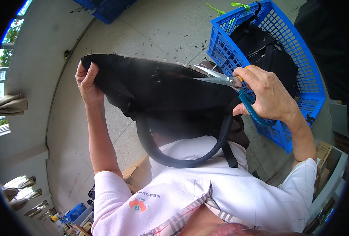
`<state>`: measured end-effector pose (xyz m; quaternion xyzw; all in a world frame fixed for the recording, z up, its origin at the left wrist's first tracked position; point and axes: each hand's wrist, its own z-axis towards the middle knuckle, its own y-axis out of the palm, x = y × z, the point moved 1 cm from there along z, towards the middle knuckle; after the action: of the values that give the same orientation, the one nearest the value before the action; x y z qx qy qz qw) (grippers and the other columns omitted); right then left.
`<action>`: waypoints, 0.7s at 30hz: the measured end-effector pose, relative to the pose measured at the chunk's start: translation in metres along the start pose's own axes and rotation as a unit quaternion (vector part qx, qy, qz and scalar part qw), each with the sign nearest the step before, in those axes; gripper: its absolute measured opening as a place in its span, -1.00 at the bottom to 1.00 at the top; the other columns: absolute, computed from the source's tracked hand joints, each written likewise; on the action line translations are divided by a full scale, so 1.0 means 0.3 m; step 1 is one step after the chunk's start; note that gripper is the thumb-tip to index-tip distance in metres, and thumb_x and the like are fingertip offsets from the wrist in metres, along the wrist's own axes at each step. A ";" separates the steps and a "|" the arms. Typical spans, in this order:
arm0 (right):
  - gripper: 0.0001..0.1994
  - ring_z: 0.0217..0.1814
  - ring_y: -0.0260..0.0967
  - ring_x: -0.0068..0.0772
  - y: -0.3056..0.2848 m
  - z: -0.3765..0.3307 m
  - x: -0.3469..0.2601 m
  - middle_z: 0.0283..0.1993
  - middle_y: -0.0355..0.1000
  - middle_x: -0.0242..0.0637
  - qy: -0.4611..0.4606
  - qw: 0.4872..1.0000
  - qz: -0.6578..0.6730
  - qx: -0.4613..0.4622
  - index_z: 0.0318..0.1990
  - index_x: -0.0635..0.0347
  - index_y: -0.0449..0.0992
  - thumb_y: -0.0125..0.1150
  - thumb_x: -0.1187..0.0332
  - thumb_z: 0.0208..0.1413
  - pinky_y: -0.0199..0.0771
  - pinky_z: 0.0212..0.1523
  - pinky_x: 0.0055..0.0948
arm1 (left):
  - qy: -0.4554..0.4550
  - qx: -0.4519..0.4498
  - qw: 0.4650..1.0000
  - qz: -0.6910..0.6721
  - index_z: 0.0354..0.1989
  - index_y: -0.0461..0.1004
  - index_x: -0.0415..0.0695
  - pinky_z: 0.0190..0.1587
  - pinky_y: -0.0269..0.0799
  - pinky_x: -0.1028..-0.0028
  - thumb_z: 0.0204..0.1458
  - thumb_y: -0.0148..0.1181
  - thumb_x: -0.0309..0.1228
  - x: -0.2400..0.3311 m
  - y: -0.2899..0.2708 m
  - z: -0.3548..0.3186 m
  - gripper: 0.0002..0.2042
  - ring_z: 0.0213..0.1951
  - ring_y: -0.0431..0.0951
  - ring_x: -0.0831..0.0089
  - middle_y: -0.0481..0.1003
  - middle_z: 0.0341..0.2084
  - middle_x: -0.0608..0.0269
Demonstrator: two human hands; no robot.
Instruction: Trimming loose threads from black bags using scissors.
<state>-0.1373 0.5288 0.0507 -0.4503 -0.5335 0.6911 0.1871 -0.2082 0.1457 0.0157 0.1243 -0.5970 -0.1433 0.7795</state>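
A black fabric bag (162, 92) with a rounded carry handle (174, 160) is stretched out in front of me over my lap. My left hand (88, 82) pinches its far left corner between thumb and fingers. In my right hand (266, 92) is a pair of scissors (223, 80) with teal and orange grips. Their blades are spread apart and point left, at the bag's far edge near its right end. Whether the blades have fabric between them I cannot tell.
To the right stands a blue plastic basket (312, 70) holding black fabric pieces (274, 59). Another blue container (105, 11) is on the floor at the far side. Small dark scraps are strewn over the floor (143, 35). Cardboard boxes (323, 153) sit at the lower right.
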 end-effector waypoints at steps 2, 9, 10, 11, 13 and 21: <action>-0.25 -0.38 0.37 -0.19 -0.002 0.008 -0.004 -0.43 0.35 -0.10 -0.015 1.000 -0.005 0.001 -0.21 0.36 0.34 0.27 -0.19 -0.38 0.40 -0.31 -0.31 | -0.006 0.007 1.000 0.000 -0.35 0.47 -0.18 -0.30 0.46 0.51 -0.10 0.16 -0.57 -0.006 -0.010 -0.004 -0.89 -0.43 0.51 0.49 0.51 -0.45 0.26; -0.45 -0.57 0.35 -0.29 0.030 0.006 -0.002 -0.61 0.32 -0.18 -0.026 0.999 0.031 0.009 -0.34 0.33 0.35 0.23 -0.07 -0.22 0.38 -0.50 -0.46 | -0.014 -0.012 1.000 -0.007 -0.32 0.45 -0.16 -0.25 0.45 0.50 -0.04 0.11 -0.51 -0.027 -0.042 -0.011 -0.90 -0.38 0.51 0.48 0.51 -0.42 0.26; -0.49 -0.62 0.33 -0.31 0.035 0.006 -0.002 -0.64 0.31 -0.21 -0.041 0.999 0.029 0.019 -0.37 0.31 0.35 0.22 -0.04 -0.20 0.37 -0.53 -0.47 | -0.013 -0.012 1.000 -0.008 -0.31 0.45 -0.16 -0.25 0.46 0.49 -0.04 0.11 -0.51 -0.031 -0.048 -0.012 -0.89 -0.38 0.51 0.48 0.51 -0.42 0.27; -0.49 -0.62 0.33 -0.31 0.030 0.008 -0.003 -0.64 0.31 -0.21 -0.042 0.999 0.029 0.018 -0.37 0.31 0.35 0.22 -0.04 -0.20 0.37 -0.53 -0.47 | -0.014 -0.009 1.000 -0.009 -0.31 0.45 -0.15 -0.25 0.46 0.49 -0.04 0.11 -0.51 -0.036 -0.048 -0.015 -0.89 -0.37 0.51 0.49 0.51 -0.41 0.27; -0.46 -0.58 0.35 -0.29 0.018 0.015 -0.005 -0.60 0.32 -0.18 -0.003 0.998 0.058 -0.011 -0.34 0.32 0.36 0.23 -0.06 -0.22 0.37 -0.52 -0.45 | -0.015 -0.011 1.000 -0.012 -0.31 0.45 -0.15 -0.25 0.46 0.49 -0.04 0.11 -0.51 -0.029 -0.035 -0.019 -0.89 -0.37 0.51 0.48 0.51 -0.41 0.27; -0.38 -0.52 0.37 -0.27 0.027 0.082 -0.023 -0.50 0.36 -0.16 -0.053 0.998 0.006 0.038 -0.27 0.35 0.36 0.20 -0.14 -0.23 0.39 -0.48 -0.42 | -0.014 -0.020 0.999 -0.032 -0.31 0.44 -0.15 -0.24 0.45 0.49 -0.04 0.12 -0.50 -0.025 -0.020 -0.031 -0.89 -0.36 0.51 0.48 0.51 -0.40 0.27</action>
<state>-0.1522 0.5068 0.0470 -0.4090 -0.5129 0.7351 0.1713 -0.2016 0.1432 0.0043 0.1253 -0.6006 -0.1816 0.7685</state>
